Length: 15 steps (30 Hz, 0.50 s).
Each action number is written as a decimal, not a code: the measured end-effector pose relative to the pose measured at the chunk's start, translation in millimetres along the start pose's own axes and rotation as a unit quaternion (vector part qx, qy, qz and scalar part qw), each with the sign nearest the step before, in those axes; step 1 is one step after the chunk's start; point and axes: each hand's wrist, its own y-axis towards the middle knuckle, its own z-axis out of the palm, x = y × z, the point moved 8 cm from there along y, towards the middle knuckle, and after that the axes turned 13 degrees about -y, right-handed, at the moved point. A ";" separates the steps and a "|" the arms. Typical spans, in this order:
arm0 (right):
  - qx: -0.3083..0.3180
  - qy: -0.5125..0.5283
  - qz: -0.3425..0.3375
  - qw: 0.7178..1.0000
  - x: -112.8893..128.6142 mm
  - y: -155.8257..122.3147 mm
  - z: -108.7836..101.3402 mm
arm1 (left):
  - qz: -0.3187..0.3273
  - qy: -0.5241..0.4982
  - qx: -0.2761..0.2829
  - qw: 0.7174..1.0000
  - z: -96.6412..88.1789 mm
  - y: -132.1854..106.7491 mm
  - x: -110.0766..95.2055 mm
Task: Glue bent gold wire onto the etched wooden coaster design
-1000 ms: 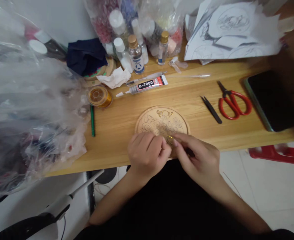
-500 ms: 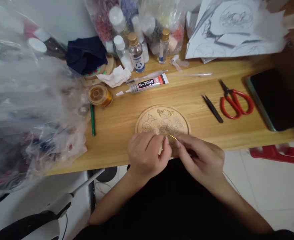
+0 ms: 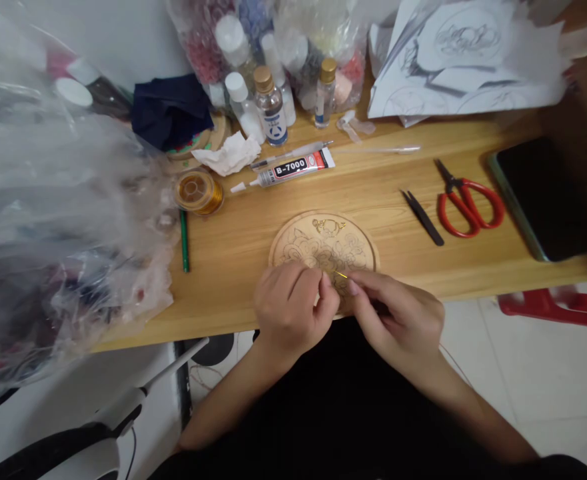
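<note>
My right hand pinches a short piece of thin gold wire between thumb and forefinger, one end pointing toward my left hand. My left hand is closed, thumb pressed to the curled forefinger; whatever is in that pinch is hidden. Both hands are over the near part of a round wooden board drawn with flower outlines. At the board's far side, a shaped gold wire outline lies on the drawing. The hands cover part of the board's near edge.
Black tweezers, red-handled scissors and a phone lie to the right. Behind the board are a B-7000 glue tube and small bottles. A gold wire spool, green stick and plastic bags are left.
My left thumb has drawn back slightly from the wire's end, and less gold wire shows between the hands. The board and tools stay in place; the view shifts slightly.
</note>
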 end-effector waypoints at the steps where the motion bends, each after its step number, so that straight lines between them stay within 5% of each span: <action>1: -0.001 0.001 -0.001 1.000 0.3 0.2 0.1 | -0.001 -0.001 0.003 1.000 0.3 0.2 0.3; 8: -0.015 -0.013 -0.012 1.000 0.0 3.0 -3.9 | 0.043 -0.008 0.028 0.999 2.0 3.8 -1.5; 15: 0.014 -0.050 -0.081 0.995 -7.7 8.9 -6.5 | 0.122 -0.040 0.153 0.980 7.7 7.0 0.8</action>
